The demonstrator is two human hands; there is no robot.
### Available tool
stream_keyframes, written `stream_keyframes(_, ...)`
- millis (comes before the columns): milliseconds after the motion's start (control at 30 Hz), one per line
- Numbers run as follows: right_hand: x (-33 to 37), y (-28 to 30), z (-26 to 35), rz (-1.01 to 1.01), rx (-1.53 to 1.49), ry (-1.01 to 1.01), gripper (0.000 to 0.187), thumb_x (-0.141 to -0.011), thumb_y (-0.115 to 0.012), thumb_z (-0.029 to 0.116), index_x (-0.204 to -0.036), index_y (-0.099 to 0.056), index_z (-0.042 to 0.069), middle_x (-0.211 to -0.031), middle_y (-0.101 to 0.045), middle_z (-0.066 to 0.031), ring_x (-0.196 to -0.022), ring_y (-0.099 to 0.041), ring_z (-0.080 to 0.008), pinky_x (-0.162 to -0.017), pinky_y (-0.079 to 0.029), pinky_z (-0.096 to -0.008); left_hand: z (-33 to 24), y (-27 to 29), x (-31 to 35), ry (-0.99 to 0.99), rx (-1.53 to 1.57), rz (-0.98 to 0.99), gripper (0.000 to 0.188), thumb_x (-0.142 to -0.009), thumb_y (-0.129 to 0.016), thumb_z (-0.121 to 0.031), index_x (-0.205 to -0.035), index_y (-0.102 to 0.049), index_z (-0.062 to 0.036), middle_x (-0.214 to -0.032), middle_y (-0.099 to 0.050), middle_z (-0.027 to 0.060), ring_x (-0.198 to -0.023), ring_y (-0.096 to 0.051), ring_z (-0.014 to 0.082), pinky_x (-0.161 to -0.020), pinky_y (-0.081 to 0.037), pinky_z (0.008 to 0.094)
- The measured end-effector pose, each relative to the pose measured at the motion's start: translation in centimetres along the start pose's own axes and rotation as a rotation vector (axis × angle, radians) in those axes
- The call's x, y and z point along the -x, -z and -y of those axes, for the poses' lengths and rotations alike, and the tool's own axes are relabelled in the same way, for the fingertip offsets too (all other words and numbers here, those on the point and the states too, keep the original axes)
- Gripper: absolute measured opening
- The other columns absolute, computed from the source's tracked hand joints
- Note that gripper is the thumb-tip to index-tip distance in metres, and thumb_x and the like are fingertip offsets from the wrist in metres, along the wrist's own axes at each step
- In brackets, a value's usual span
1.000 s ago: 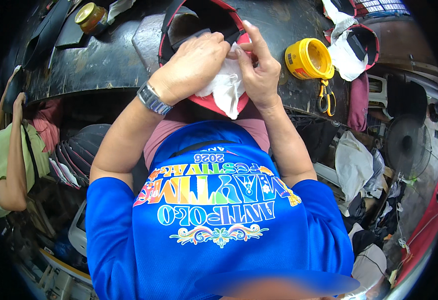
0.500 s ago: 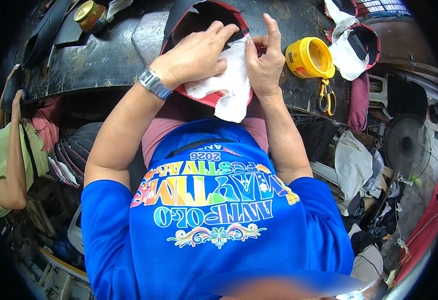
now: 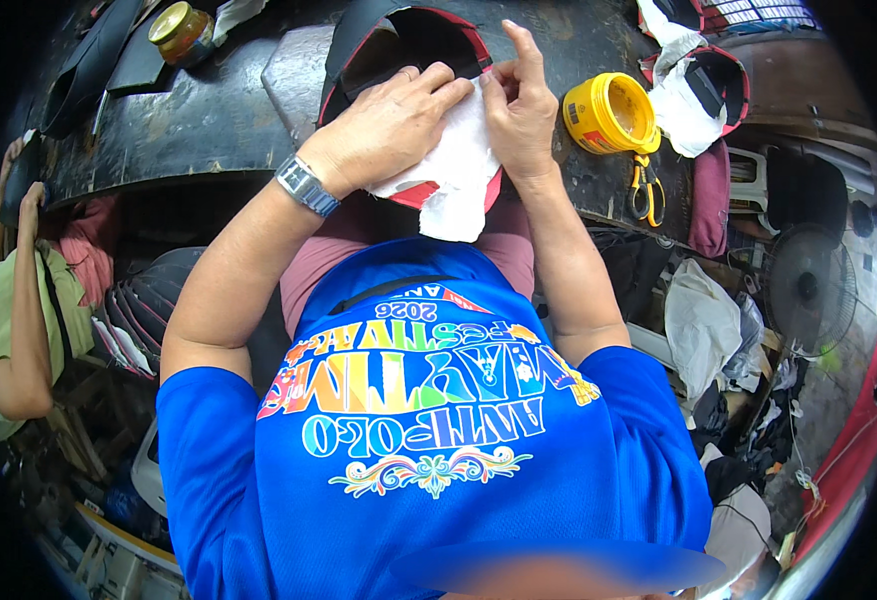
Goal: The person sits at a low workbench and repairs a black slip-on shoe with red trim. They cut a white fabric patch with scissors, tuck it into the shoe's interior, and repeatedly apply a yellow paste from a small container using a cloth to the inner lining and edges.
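A black shell-like piece point(image 3: 354, 55) with red edging stands at the table's near edge, its hollow mouth turned towards me. White cloth point(image 3: 456, 180) covers its near side and hangs over the red lower border. Across this cloth lies my left hand point(image 3: 394, 125), fingers stretched and fingertips pressing near the cloth's upper corner; its thumb is hidden. My right hand point(image 3: 521, 115) pinches the cloth at the piece's right rim between thumb and bent fingers, while its index finger points up. What lies under the left palm cannot be seen.
Right of my hands sit an open yellow tub point(image 3: 614, 113) and orange-handled scissors point(image 3: 647, 190). Another black-and-red piece point(image 3: 721, 85) with white cloth lies beyond. A glass jar point(image 3: 181, 33) stands at far left. A co-worker in green point(image 3: 34, 310) works at left; a fan point(image 3: 809, 285) stands right.
My left hand's spread fingers have come together and flattened on the cloth, its thumb slipping from sight. The right hand has shifted slightly left and up along the rim.
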State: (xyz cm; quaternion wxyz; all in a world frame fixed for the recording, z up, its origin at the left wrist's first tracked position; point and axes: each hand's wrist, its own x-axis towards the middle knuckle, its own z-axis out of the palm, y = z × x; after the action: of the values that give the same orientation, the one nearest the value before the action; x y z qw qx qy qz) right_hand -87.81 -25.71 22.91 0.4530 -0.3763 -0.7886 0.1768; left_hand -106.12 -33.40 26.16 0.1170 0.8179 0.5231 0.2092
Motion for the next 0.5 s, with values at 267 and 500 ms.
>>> stream_keyframes(267,-1.7,4.5,1.2,-0.096,0.186,0.065,0.040,-0.093,-0.071,0.011,-0.132,-0.066,0.014,-0.091,-0.066,-0.0137,-0.092,-0.063,-0.0261,-0.084,-0.052,-0.0382,-0.5,1.3,-2.0,0.038,-0.026,0.155,0.062,-0.085,-0.055,-0.010,-0.147,-0.052,-0.0057,-0.122,-0.054,0.0169,-0.107,-0.063,0.0359,-0.101,-0.050,0.0470)
stream_keyframes(500,-4.5,18.1,-3.6,0.311,0.761,-0.172,0.069,-0.103,-0.039,0.068,-0.101,-0.084,0.016,-0.137,-0.065,-0.0171,-0.133,-0.049,-0.0372,-0.108,-0.041,-0.0460,-0.2,1.5,-2.3,0.027,-0.229,0.117,0.069,-0.078,-0.063,-0.021,-0.146,-0.056,-0.0193,-0.128,-0.056,0.0123,-0.122,-0.055,0.0330,-0.104,-0.045,0.0501)
